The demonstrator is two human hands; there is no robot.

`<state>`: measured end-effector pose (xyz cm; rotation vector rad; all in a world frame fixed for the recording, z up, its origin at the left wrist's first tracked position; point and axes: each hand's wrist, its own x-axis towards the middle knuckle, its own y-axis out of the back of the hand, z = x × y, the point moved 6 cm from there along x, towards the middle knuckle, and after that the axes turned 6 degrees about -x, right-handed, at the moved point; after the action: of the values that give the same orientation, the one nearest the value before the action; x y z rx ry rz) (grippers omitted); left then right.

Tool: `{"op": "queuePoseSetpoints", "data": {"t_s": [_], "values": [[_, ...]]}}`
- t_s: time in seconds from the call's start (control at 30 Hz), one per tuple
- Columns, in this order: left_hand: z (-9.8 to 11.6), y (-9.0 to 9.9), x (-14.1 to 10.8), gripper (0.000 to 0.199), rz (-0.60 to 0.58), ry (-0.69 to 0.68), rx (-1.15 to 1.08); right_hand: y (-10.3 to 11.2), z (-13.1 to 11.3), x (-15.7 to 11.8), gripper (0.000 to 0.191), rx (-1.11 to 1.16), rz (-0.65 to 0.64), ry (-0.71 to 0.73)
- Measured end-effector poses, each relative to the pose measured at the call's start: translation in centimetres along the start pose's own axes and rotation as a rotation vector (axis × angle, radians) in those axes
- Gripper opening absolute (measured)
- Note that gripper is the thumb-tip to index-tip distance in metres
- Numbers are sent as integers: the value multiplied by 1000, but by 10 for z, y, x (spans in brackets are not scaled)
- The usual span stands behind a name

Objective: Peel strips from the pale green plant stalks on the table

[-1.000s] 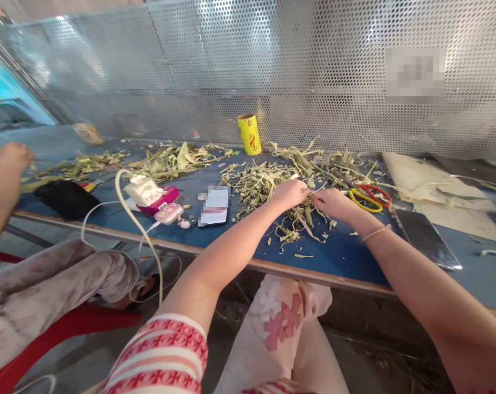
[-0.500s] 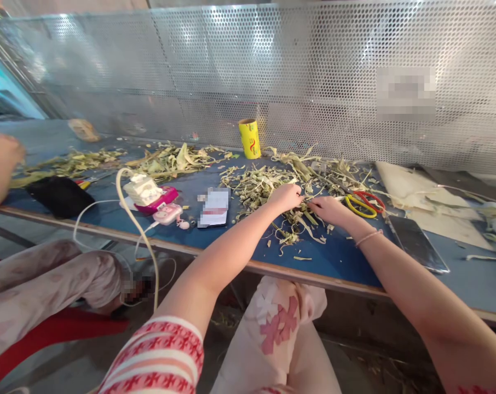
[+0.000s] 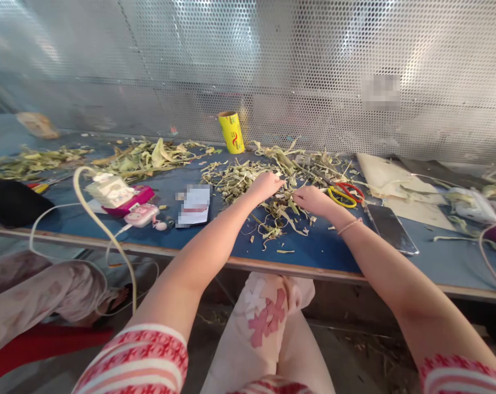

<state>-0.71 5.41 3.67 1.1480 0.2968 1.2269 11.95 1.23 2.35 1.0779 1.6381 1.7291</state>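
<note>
My left hand [image 3: 267,185] is closed over the heap of dried, shredded plant leaves and stems [image 3: 235,180], its fingertips pinched toward the right. Just to its right, my right hand [image 3: 311,198] is closed too, with its fingers pointing left and a thin bracelet [image 3: 350,226] on the wrist. A small gap separates the two hands. Whatever the fingers hold is too small to make out. Close beyond the right hand lie scissors [image 3: 342,198] with yellow and red handles.
A dark phone [image 3: 391,229] lies right of my forearm; another phone [image 3: 195,204] is left. A yellow tube [image 3: 231,133] stands by the perforated metal panel [image 3: 182,60]. A cable [image 3: 84,202] runs from the charger [image 3: 110,190] over the table edge. Another person's legs [image 3: 46,295] are at left.
The view has turned to the right, so the table's things sit farther left. Both my hands stay over the plant heap, still closed and slightly apart. The other person's hand has left the view.
</note>
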Motion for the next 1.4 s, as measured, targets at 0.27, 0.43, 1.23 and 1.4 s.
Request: {"op": "queuePoseSetpoints", "data": {"t_s": [0.27, 0.43, 1.23, 1.4], "values": [[8, -6, -1, 38, 19, -59, 154, -4, -1, 1, 26, 29, -115, 90], [7, -8, 0, 35, 15, -59, 189, -5, -6, 0, 27, 76, -133, 131], [21, -31, -10, 32, -110, 66, -1145, 5, 31, 5, 41, 1134, 507, -165], [2, -26, -4, 21, 8, 195, -1118, 10, 51, 4, 41, 828, 373, -274]]}}
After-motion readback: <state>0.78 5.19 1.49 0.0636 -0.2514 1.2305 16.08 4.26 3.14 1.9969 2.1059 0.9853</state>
